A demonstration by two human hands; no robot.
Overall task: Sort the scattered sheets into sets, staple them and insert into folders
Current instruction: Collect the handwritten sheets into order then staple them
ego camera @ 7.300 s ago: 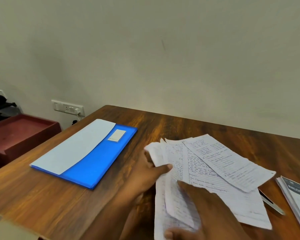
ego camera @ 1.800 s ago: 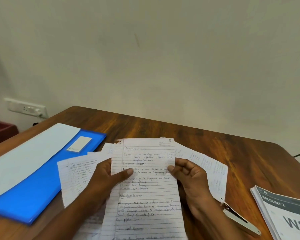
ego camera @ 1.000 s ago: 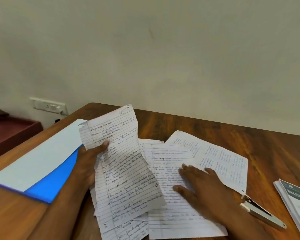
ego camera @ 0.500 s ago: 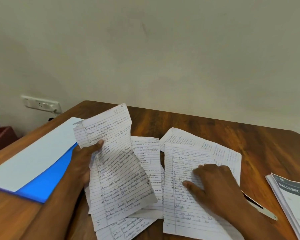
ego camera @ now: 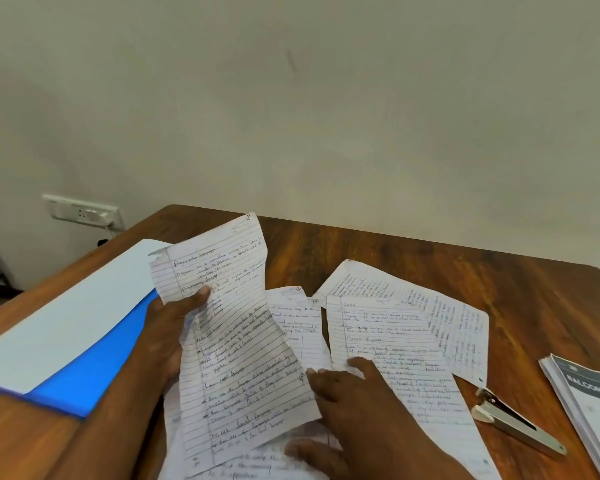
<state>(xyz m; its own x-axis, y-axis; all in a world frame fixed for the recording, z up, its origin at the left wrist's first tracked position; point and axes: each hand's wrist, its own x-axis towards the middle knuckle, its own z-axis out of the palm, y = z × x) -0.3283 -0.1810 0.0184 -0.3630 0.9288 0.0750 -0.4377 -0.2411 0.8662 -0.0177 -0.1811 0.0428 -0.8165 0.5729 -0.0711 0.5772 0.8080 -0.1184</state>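
My left hand (ego camera: 168, 332) grips a lined handwritten sheet (ego camera: 236, 344) by its left edge and holds it tilted above the table. Several more handwritten sheets lie spread on the wooden table (ego camera: 430, 268), among them one large sheet (ego camera: 395, 344) in the middle and another sheet (ego camera: 458, 317) angled behind it. My right hand (ego camera: 354, 403) rests with spread fingers on the sheets just right of the held one. A blue folder (ego camera: 90, 358) with a pale flap lies at the left. A stapler (ego camera: 513, 420) lies at the right.
A stack of printed booklets (ego camera: 593, 407) sits at the table's right edge. A wall socket (ego camera: 84, 211) is on the wall at the back left. The plain wall stands close behind the table.
My right hand slid left, off the large middle sheet, toward the lower edge of the held sheet. My left hand keeps the same sheet raised.
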